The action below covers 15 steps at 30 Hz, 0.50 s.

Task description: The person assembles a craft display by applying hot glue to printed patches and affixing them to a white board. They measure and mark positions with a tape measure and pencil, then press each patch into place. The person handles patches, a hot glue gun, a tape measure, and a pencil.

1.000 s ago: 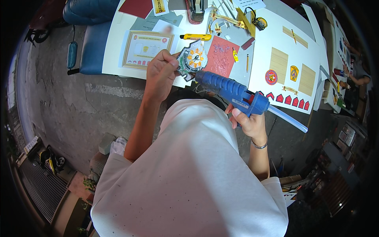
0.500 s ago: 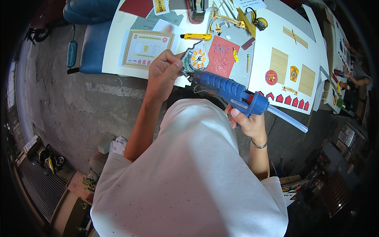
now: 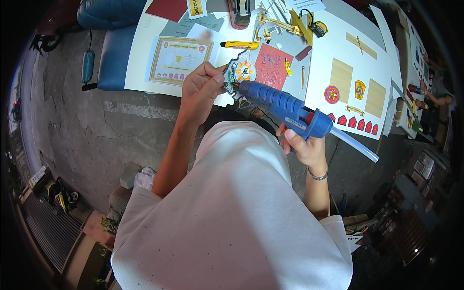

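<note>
Between the thumb and fingers of my left hand (image 3: 202,89) is a badge-shaped emblem (image 3: 241,68), white with a yellow sun and dark edging. My right hand (image 3: 305,146) grips a blue glue gun (image 3: 280,105) by its handle, which my fingers mostly hide. A translucent glue stick (image 3: 355,143) juts out of the gun's rear. The dark nozzle end lies at the emblem's lower edge; whether it touches cannot be made out. Just beyond the emblem are a yellow box cutter (image 3: 240,45) and a red sheet (image 3: 270,72) with whitish marks.
A framed certificate (image 3: 181,60) lies left on the white table. Right is a white board (image 3: 350,36) with wood-toned panels, round and shield emblems and several red chevron pieces. A tape measure (image 3: 319,28), a pencil (image 3: 303,77) and a stapler-like tool (image 3: 240,13) lie farther back. A blue seat (image 3: 112,63) stands left.
My right hand has shifted the glue gun slightly rightward, with its nozzle now over the emblem's lower edge. The left hand and emblem stay nearly in place, the emblem tilted a little.
</note>
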Available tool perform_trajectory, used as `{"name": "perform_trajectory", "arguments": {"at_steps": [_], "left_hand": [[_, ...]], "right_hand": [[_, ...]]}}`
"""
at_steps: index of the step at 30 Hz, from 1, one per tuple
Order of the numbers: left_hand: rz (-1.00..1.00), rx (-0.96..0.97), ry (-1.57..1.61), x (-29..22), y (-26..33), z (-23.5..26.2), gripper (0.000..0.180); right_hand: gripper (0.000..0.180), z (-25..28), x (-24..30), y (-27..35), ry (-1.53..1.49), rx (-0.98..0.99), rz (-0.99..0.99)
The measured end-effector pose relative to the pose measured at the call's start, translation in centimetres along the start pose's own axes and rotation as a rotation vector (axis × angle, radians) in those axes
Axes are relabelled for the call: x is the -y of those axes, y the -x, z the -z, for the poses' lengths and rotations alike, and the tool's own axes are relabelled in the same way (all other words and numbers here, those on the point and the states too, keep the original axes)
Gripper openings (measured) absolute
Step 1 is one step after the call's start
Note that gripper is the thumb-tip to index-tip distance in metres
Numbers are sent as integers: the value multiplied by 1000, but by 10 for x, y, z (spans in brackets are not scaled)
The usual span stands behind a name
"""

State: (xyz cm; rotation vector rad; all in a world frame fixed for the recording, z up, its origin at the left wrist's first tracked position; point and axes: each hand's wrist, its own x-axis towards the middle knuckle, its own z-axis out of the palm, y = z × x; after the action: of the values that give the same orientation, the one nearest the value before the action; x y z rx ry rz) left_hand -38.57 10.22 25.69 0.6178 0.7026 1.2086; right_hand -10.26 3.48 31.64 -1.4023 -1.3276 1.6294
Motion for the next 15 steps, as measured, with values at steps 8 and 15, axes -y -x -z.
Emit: {"name": "perform_trajectory", "arguments": {"at_steps": [8,15], "left_hand": [[11,2,-8,0,1,-2,5],[29,23,-24,1,2,4,5]], "right_hand": [[35,1,3,-3,12,15,13],[34,0,4,-3,5,18,17]]}}
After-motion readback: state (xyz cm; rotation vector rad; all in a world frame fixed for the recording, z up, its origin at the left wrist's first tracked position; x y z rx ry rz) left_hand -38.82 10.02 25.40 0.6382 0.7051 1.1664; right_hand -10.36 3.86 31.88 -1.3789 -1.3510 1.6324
